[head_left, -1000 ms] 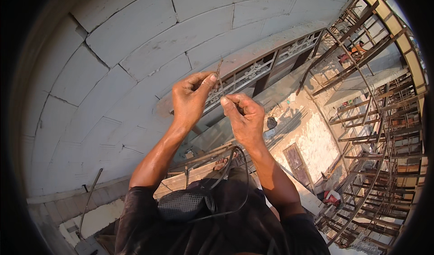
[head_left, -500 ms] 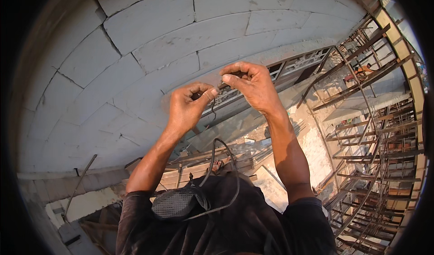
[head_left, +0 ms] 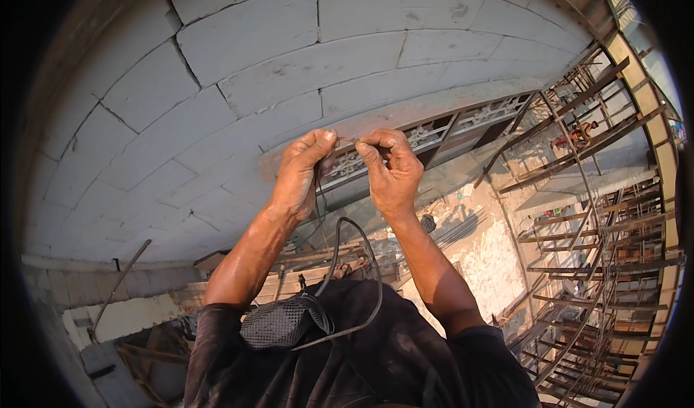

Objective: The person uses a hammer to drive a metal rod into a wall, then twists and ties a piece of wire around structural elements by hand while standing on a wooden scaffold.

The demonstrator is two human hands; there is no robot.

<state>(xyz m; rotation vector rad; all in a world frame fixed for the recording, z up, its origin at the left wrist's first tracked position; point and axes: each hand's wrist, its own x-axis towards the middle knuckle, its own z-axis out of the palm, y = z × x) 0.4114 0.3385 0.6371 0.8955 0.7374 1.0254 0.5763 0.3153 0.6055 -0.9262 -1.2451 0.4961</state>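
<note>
A thin dark strand [head_left: 346,140], string or wire, runs between my two hands in front of the block wall. My left hand [head_left: 300,166] pinches one part of it between thumb and fingers. From that hand a length of the strand hangs down past the wrist. Closed in a pinch on the other side, my right hand [head_left: 392,168] grips the strand with thumb and forefinger. A small gap separates the fingertips. The strand's ends are hidden or too fine to make out.
A wall of pale grey blocks [head_left: 246,36] rises in front, with a patterned grille [head_left: 426,137] lower down. Wooden planks [head_left: 289,284] lie below me near my feet. Pole scaffolding [head_left: 600,227] stands at the right, with a person [head_left: 580,132] farther off. A mesh pouch [head_left: 275,326] and looped cable [head_left: 379,278] lie against my chest.
My left hand has turned, thumb now upward, and risen slightly. My right hand has dropped a little lower and to the left. More of the strand shows between them.
</note>
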